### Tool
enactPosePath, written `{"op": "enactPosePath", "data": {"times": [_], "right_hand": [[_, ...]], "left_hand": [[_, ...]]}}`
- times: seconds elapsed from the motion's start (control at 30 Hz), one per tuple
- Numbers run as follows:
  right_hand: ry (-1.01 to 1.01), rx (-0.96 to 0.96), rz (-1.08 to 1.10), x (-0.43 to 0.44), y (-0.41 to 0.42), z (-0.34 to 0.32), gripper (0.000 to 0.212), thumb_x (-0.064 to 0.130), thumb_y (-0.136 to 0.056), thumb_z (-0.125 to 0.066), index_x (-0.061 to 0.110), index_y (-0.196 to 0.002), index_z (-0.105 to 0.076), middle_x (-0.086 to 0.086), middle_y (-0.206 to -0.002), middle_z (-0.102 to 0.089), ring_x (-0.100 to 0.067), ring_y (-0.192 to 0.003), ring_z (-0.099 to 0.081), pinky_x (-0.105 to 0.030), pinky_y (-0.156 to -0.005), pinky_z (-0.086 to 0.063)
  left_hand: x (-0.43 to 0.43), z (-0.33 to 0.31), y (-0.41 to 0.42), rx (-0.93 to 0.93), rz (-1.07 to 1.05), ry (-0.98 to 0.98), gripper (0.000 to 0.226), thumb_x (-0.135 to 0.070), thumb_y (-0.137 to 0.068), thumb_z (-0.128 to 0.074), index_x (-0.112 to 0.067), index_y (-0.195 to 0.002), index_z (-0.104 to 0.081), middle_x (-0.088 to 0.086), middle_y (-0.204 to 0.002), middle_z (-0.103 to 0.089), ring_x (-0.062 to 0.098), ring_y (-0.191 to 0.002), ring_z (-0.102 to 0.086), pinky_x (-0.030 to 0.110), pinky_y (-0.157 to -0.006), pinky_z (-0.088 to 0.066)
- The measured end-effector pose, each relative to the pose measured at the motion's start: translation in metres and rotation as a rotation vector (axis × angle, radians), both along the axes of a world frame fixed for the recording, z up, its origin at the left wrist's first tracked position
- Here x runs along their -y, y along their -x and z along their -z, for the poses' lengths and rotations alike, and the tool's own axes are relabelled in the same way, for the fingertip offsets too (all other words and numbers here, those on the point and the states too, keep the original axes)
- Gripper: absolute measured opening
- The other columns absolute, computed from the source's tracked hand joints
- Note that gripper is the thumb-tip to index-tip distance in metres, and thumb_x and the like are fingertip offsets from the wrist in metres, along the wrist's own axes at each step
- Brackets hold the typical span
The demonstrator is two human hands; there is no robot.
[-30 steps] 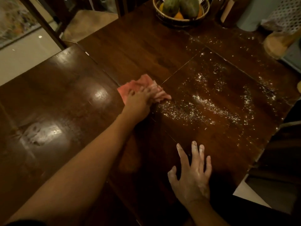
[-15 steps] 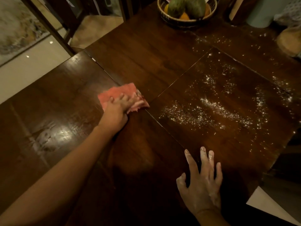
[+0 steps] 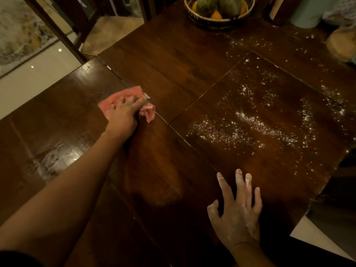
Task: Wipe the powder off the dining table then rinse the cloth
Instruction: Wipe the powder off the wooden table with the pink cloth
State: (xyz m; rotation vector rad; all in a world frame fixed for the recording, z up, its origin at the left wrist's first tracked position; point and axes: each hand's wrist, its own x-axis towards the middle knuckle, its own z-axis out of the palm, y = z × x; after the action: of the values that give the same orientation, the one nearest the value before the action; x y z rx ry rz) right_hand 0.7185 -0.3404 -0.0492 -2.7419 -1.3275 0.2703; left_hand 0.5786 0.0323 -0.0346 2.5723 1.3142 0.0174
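The left hand (image 3: 123, 110) presses down on a crumpled pink cloth (image 3: 123, 97), fingers curled over it and gripping its bunched right edge, on the dark polished wooden desk (image 3: 173, 60) left of the seam that runs between its panels. The right hand (image 3: 237, 212) lies flat and open near the near edge, fingers spread, holding nothing, its fingertips (image 3: 238, 173) dusted white. The white powder (image 3: 250, 124) lies scattered well apart from the cloth, on the right-hand panel, thickest in a band across the middle and thinning toward the far right corner, where specks reach close to a woven basket of green and orange fruit (image 3: 219, 10). The surface under and near the left arm looks clear of specks, though smeary reflections show at the near left. To do this step well, the cloth probably wants to go back to the far side of the patch and be drawn in long overlapping strokes, gathering the powder into one heap rather than flicking it off the edge. Flat, even pressure should stop grains escaping under the folds, and the seam likely needs a pass along its length, since powder could lodge there. Turning the cloth to a cleaner face should avoid streaks. Rinsing is not yet in hand.
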Motion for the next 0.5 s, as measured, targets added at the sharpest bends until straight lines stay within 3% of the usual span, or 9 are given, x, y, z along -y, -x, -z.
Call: {"op": "enactPosePath", "data": {"times": [0.07,0.2,0.37,0.5], "right_hand": [[-0.008,-0.017,0.003,0.0,0.001,-0.001,0.072,0.045,-0.081,-0.037,0.03,-0.151,-0.037,-0.018,-0.163,-0.022,-0.037,-0.153,-0.012,-0.06,-0.119,-0.014],[-0.016,-0.02,0.008,0.0,0.001,-0.002,0.071,0.045,-0.081,-0.037,0.028,-0.15,-0.041,-0.018,-0.163,-0.023,-0.037,-0.152,-0.013,-0.061,-0.118,-0.016],[-0.036,-0.019,0.011,-0.001,0.002,-0.002,0.071,0.043,-0.08,-0.037,0.029,-0.15,-0.04,-0.018,-0.162,-0.024,-0.038,-0.152,-0.015,-0.062,-0.118,-0.018],[-0.04,-0.018,0.007,0.0,0.001,-0.002,0.07,0.043,-0.081,-0.037,0.029,-0.149,-0.041,-0.018,-0.162,-0.025,-0.038,-0.152,-0.015,-0.061,-0.118,-0.017]], "left_hand": [[0.02,-0.001,-0.005,-0.009,0.096,0.053,0.063,-0.002,-0.091,-0.044,-0.03,-0.148,-0.042,0.007,-0.151,-0.039,0.043,-0.143,-0.025,0.067,-0.114,-0.017],[0.035,-0.001,-0.004,-0.049,0.305,0.056,0.067,-0.003,-0.09,-0.044,-0.036,-0.148,-0.039,0.001,-0.155,-0.034,0.042,-0.145,-0.022,0.068,-0.111,-0.021],[0.006,-0.01,0.0,-0.015,0.093,0.033,0.063,0.0,-0.094,-0.043,-0.032,-0.148,-0.043,0.001,-0.161,-0.032,0.039,-0.148,-0.02,0.061,-0.119,-0.012],[0.0,-0.003,-0.002,0.022,-0.021,-0.008,0.058,-0.004,-0.097,-0.044,-0.03,-0.149,-0.042,0.004,-0.16,-0.034,0.04,-0.146,-0.025,0.063,-0.117,-0.02]]}}
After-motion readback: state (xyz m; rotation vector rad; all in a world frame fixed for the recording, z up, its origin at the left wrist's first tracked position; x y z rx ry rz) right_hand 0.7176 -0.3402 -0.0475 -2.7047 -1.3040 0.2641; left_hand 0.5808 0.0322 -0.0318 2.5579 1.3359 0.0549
